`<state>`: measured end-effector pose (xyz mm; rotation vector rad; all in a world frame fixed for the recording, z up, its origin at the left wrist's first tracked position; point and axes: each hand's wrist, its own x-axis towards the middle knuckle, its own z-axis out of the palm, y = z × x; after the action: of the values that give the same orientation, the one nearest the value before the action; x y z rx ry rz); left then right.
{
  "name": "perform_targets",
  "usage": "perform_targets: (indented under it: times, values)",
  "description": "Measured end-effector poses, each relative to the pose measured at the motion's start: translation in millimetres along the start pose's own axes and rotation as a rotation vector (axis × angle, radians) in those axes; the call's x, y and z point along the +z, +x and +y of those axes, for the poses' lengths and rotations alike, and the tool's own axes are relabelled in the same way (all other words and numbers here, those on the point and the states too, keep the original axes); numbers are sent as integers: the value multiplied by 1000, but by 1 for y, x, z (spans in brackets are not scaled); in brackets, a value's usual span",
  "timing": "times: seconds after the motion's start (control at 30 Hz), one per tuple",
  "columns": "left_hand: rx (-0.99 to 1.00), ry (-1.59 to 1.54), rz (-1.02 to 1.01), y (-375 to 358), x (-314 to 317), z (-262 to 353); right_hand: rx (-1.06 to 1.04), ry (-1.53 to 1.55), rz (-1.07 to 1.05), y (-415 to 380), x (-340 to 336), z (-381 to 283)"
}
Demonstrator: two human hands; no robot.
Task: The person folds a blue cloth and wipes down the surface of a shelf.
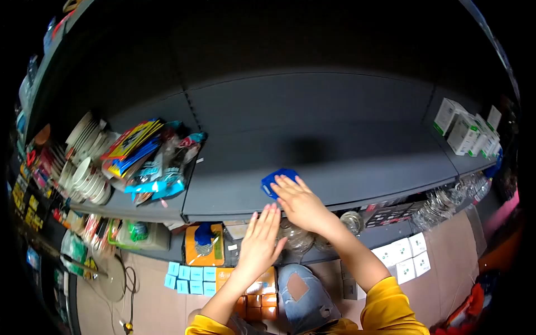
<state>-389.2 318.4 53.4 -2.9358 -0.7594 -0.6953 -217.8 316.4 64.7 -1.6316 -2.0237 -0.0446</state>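
A small blue cloth or packet (277, 182) lies near the front edge of the grey shelf (234, 162). On its right part rests my right hand (298, 202), palm down with the fingers stretched out. My left hand (259, 241) is just in front of the shelf edge, below and left of the blue item. Its fingers are extended, the thumb stands apart, and nothing shows in it. The fingertips of my left hand are close to my right hand.
Stacked bowls (89, 181) and colourful packets (134, 148) stand at the left. White boxes (464, 134) are on the right end. Below are glassware (298, 237), light blue boxes (196, 273), orange boxes (254, 307), white boxes on the floor (405, 251) and a round metal base (113, 279).
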Motion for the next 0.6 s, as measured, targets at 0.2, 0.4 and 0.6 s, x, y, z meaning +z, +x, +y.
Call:
perform_targets:
  times: [0.2, 0.4, 0.6]
  values:
    - [2, -36, -12, -7, -6, -3, 27, -17, 10, -5, -6, -2]
    - [-30, -78, -7, -16, -6, -9, 172, -63, 7, -11, -24, 15]
    - [-8, -200, 20, -16, -11, -6, 275, -149, 62, 25, -2, 30]
